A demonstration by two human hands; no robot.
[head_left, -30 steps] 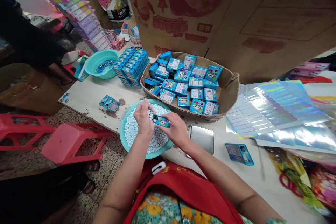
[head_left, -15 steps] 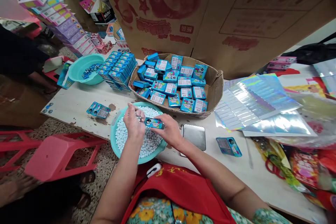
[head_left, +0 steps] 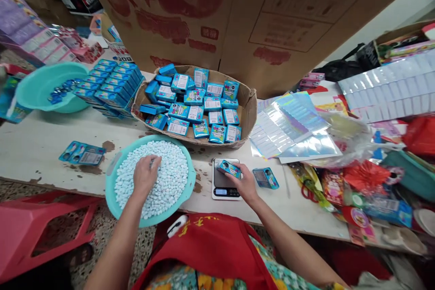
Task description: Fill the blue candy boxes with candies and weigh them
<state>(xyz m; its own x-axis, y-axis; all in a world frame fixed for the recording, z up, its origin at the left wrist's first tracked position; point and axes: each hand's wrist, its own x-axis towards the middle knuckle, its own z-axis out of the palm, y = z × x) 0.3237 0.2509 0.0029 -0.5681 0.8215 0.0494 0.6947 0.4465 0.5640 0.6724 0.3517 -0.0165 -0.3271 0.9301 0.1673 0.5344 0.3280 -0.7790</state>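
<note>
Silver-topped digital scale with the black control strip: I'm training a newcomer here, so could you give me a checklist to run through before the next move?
1. Silver-topped digital scale switched on: ok, its display is lit.
2. Reading legible: cannot tell, the figures are too small.
3. Small blue printed carton let go: not ok, the right hand grips it over the scale.
4. Left hand clear of the round teal plastic bowl: not ok, it is among the small pale-blue pellets.
5. Pellets in the left hand: cannot tell, its fingers hide them.
</note>
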